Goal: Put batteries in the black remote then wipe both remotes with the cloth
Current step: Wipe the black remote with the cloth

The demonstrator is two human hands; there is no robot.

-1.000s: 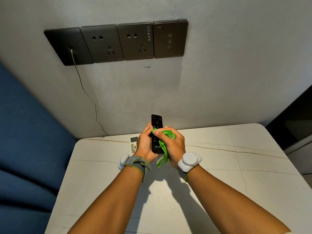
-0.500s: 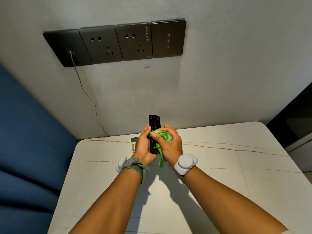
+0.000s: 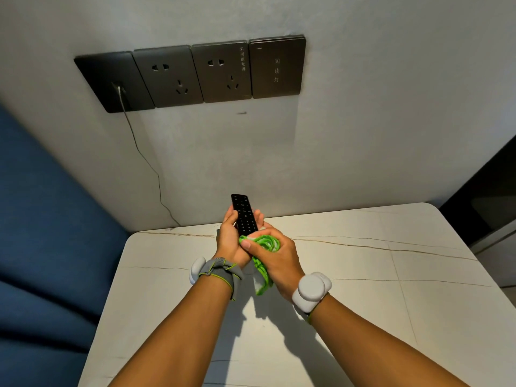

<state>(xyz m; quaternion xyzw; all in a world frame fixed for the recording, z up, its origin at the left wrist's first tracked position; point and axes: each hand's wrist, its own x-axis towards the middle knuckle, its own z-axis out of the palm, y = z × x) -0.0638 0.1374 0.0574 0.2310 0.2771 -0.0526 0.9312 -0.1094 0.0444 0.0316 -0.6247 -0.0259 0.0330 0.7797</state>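
Note:
My left hand (image 3: 229,241) grips the black remote (image 3: 244,215), which stands with its keypad facing me above the white marble table (image 3: 391,275). My right hand (image 3: 276,258) holds the bunched green and white cloth (image 3: 265,244) and presses it against the lower end of the remote. A tail of the cloth hangs below my right palm. Only a sliver of something pale shows behind my left hand at the table's back edge. The white remote is otherwise hidden.
A grey wall rises right behind the table with a row of dark sockets (image 3: 195,74) and a thin cable (image 3: 145,157) running down from the leftmost plate. A blue upholstered seat (image 3: 47,247) lies to the left. A dark opening (image 3: 485,202) sits at the right.
My right hand with the cloth has slid down the remote toward me, so more of the keypad shows. The white remote behind my left hand is now almost fully covered.

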